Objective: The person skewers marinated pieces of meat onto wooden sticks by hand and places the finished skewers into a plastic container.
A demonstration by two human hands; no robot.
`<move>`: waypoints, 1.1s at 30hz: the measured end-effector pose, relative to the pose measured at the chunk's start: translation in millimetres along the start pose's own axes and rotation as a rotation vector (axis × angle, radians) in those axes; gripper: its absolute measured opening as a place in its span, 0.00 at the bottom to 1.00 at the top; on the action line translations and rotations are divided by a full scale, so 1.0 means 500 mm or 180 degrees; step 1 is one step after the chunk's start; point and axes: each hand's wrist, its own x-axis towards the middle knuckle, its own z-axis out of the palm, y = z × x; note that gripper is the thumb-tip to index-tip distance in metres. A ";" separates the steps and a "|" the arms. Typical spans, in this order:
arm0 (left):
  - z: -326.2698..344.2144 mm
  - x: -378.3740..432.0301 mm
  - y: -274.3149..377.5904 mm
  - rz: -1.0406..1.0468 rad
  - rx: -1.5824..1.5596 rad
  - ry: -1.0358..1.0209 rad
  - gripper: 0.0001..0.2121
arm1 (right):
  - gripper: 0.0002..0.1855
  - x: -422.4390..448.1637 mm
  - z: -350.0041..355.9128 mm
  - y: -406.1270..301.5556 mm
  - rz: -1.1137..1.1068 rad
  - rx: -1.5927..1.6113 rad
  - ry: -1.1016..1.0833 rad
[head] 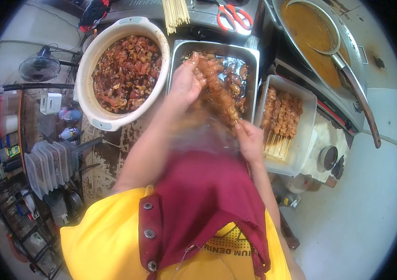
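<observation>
A skewer of marinated meat (219, 89) slants across a metal tray (256, 70) that holds loose wet meat pieces. At its lower end, my right hand (250, 141) pinches the stick just below the meat. My left hand (188, 79) has its fingers closed around meat at the upper end; the tip of the stick is hidden there. To the left stands a cream oval tub (123, 119) with dark marinated meat chunks (128, 75). A translucent plastic container (309, 105) on the right holds several finished-looking meat skewers (282, 112) laid side by side.
Bare bamboo sticks (175, 15) and red-handled scissors (234, 17) lie behind the tray. At the upper right, a wide pan (354, 56) of brown liquid with a wood-handled strainer (324, 31) sits above a gas stove (328, 101). A fan (40, 66) is at left.
</observation>
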 end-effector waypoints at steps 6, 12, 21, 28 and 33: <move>-0.006 0.007 -0.008 0.0332 0.0656 0.0255 0.09 | 0.13 -0.001 0.000 -0.013 -0.0154 -0.0309 0.0039; -0.041 0.022 -0.016 0.0432 0.0730 0.0466 0.08 | 0.12 0.003 0.003 -0.030 0.0014 -0.0441 -0.0035; -0.018 0.013 -0.009 0.0033 0.0429 0.0121 0.12 | 0.12 0.010 -0.001 0.002 -0.0496 -0.0888 -0.0138; -0.006 0.021 -0.029 0.0157 0.0456 0.0332 0.12 | 0.11 0.007 -0.010 -0.010 -0.0617 -0.0619 -0.0098; -0.033 0.025 -0.011 0.0081 0.0917 0.0276 0.11 | 0.10 -0.002 0.000 -0.048 -0.0681 -0.0790 0.0129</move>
